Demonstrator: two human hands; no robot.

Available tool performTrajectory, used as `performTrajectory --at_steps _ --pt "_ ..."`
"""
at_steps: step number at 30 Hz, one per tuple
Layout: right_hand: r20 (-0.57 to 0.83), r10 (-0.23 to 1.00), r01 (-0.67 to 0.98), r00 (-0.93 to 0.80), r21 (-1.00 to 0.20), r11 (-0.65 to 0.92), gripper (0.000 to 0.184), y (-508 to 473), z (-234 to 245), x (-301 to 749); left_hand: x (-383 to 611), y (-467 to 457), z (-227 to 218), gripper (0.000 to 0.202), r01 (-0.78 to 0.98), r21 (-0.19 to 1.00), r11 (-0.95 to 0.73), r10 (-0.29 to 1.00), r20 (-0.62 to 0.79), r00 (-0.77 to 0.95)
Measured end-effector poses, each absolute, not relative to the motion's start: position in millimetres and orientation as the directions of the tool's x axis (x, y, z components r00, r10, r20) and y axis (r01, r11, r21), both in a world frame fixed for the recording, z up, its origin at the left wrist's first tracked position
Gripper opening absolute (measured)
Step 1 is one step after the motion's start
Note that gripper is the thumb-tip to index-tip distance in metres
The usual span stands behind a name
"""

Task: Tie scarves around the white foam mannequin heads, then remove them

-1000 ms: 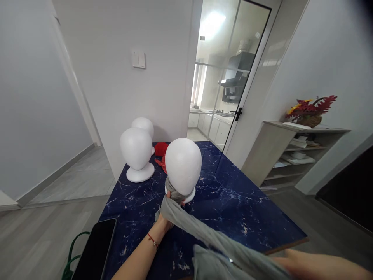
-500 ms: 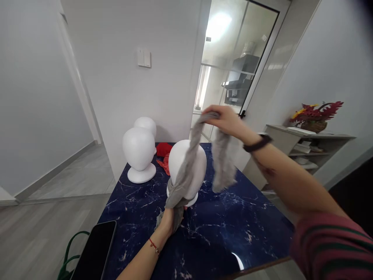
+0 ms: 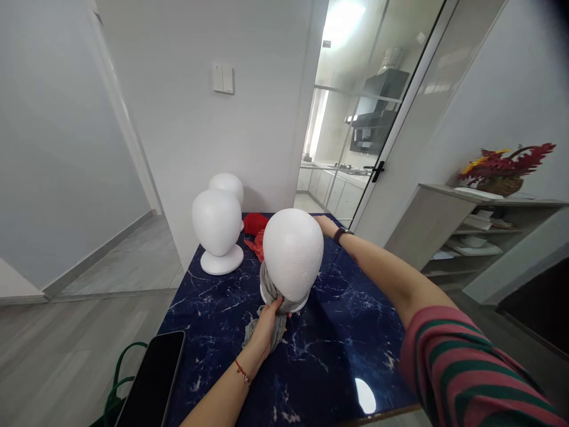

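A white foam mannequin head point(image 3: 293, 254) stands on the dark blue marble table point(image 3: 338, 332). A grey scarf point(image 3: 271, 302) is wound round its neck, with a tail hanging down to the tabletop. My left hand point(image 3: 265, 328) pinches the scarf at the front of the neck. My right hand point(image 3: 326, 225) reaches round behind the head. Its fingers are hidden by the foam, so whether it holds the scarf there I cannot tell.
Two more white foam heads point(image 3: 217, 228) stand at the table's far left, with red cloth point(image 3: 256, 233) beside them. A black phone point(image 3: 155, 379) lies at the near left corner, above a green bag handle point(image 3: 116, 379). A shelf unit point(image 3: 448, 237) stands to the right.
My right hand carried the scarf's free end up over the head, then down behind it. The scarf's long stretch is gone from view; my left hand stayed at the neck.
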State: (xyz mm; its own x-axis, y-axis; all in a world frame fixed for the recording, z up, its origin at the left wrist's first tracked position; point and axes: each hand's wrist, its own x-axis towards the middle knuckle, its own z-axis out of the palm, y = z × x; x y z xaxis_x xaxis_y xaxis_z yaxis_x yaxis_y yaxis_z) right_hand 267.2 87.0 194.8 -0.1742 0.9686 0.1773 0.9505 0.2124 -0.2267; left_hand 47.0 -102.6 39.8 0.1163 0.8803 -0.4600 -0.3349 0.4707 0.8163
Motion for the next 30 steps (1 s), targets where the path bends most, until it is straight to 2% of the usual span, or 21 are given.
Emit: performTrajectory --at_steps 3,6,9,11,13,15,18,22,27,30 --pt "0.153 0.985 0.958 -0.086 -0.257 0.124 0.029 52 178 308 46 -101 39 0.045 -0.329 0.835 0.441 0.897 -0.414 0.153" --pt "0.085 0.994 0.941 -0.065 -0.326 0.090 0.033 7 169 341 45 -100 41 0.046 -0.332 0.819 0.468 0.884 -0.440 0.159" --pt "-0.125 0.979 0.792 -0.164 -0.608 0.055 0.042 -55 161 363 44 -99 45 0.047 -0.348 0.793 0.499 0.866 -0.470 0.170" --pt "-0.313 0.906 0.634 -0.284 -0.770 -0.067 0.056 -101 155 370 44 -100 47 0.047 -0.352 0.795 0.494 0.869 -0.465 0.170" --pt "-0.472 0.807 0.546 -0.355 -0.805 -0.231 0.061 -143 147 370 44 -100 50 0.044 -0.345 0.803 0.486 0.874 -0.458 0.163" --pt "-0.533 0.752 0.489 -0.387 -0.810 -0.323 0.058 -177 136 362 44 -100 50 0.043 -0.332 0.807 0.489 0.872 -0.461 0.162" --pt "-0.442 0.800 0.360 -0.405 -0.882 -0.304 0.054 -209 112 327 43 -98 46 0.045 -0.326 0.802 0.501 0.865 -0.468 0.179" --pt "-0.322 0.876 0.088 -0.358 -0.946 -0.311 0.060 -225 69 245 41 -95 38 0.047 -0.353 0.779 0.519 0.855 -0.478 0.203" --pt "-0.305 0.908 -0.248 -0.286 -0.892 -0.378 0.067 -223 42 153 40 -96 39 0.048 -0.367 0.768 0.525 0.851 -0.477 0.220" --pt "-0.297 0.914 -0.336 -0.278 -0.861 -0.382 0.068 -223 46 130 40 -98 41 0.046 -0.410 0.737 0.537 0.843 -0.483 0.236"
